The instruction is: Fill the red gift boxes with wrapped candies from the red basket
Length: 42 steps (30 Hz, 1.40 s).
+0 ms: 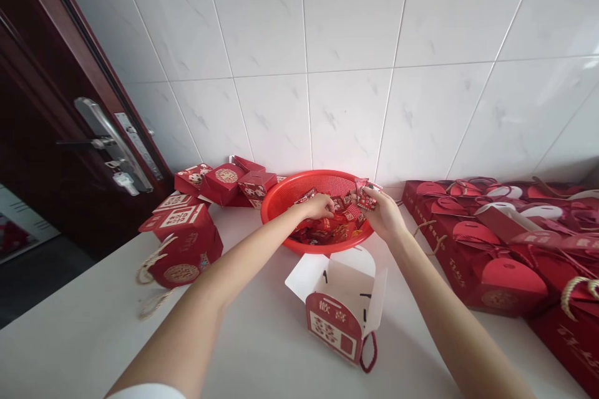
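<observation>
A red plastic basket stands against the wall with many red wrapped candies in it. My left hand reaches over the rim among the candies, its fingers curled downward; what they grip, if anything, is hidden. At the basket's right rim my right hand is closed on red candy packets, which stick out past the fingers. In front of the basket an open gift box with a white inside and raised flaps sits on the table. A dark red cord handle hangs at its right side.
Rows of red gift boxes with cord handles fill the table's right side. More red boxes stand at the left, and several others lie behind them by the tiled wall. A dark door with a metal handle is at far left.
</observation>
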Each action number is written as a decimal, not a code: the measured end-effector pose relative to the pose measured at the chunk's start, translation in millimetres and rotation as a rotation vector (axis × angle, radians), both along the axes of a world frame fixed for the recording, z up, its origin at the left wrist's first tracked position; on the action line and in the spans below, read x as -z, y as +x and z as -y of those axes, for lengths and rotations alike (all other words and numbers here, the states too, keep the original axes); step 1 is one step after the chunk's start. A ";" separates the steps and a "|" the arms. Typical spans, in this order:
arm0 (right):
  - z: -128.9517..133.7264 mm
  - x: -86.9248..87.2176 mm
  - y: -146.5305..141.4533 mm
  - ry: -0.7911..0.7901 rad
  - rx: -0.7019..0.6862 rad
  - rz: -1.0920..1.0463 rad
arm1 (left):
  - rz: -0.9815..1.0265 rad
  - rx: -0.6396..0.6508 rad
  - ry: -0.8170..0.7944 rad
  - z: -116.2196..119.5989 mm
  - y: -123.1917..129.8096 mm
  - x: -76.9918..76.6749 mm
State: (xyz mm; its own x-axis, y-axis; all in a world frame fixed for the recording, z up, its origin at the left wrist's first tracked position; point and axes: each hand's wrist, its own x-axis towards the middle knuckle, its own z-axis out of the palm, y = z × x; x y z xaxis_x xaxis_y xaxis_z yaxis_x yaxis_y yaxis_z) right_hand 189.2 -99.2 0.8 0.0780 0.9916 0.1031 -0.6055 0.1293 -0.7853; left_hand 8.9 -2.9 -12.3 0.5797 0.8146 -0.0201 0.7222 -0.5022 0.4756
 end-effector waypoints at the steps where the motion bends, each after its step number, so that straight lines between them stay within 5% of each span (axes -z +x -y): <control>1: 0.1 0.2 0.1 -0.001 0.002 0.003 | 0.015 -0.006 -0.002 0.7 0.0 -0.8; 6: 1.6 -1.1 -1.4 0.020 0.011 0.021 | 0.129 -0.030 0.008 3.7 1.6 -13.1; 13: 6.4 -5.4 -6.6 0.014 -0.024 0.135 | 0.644 -0.040 0.179 7.5 20.1 -33.6; 18: 10.4 -8.2 -8.1 0.040 -0.067 0.145 | 0.711 0.020 0.200 13.8 34.3 -44.2; 22: 11.2 -9.4 -8.4 0.052 -0.058 0.108 | 0.585 0.040 0.118 8.0 18.3 -50.1; 30: 9.4 -8.1 -10.3 0.051 -0.018 0.099 | -0.251 -0.122 -0.003 -5.0 -57.1 -43.9; 42: 9.7 -9.0 -11.0 0.055 -0.031 0.076 | -0.258 -0.120 0.066 -13.5 -53.2 -22.6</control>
State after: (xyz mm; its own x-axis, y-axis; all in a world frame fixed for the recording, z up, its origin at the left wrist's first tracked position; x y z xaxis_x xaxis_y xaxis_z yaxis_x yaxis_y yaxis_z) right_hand 178.2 -108.9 9.8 0.0375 0.9862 0.1615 -0.5488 0.1554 -0.8214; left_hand -44.3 10.6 10.2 0.4616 0.8816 -0.0985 0.8712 -0.4296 0.2377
